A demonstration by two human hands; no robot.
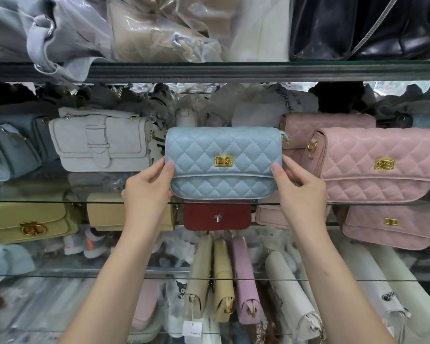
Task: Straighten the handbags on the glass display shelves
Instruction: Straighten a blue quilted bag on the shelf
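Observation:
A light blue quilted handbag (222, 161) with a gold clasp stands upright at the front of the middle glass shelf (60, 201), facing me. My left hand (148, 188) grips its lower left edge, thumb on the front. My right hand (301, 186) grips its lower right edge the same way. To its right a pink quilted handbag (380, 165) with a matching clasp sits slightly tilted, with another pink bag (328, 125) behind it. A pale grey buckle bag (102, 142) stands to the left.
Blue-grey bags (8, 150) fill the far left. On the shelf below sit a yellow bag (30, 223), a beige bag (104, 212), a dark red bag (217, 216) and pink bags (390, 227). Above are plastic-wrapped bags (159, 28) and a black bag (358, 26). More bags lie lower down.

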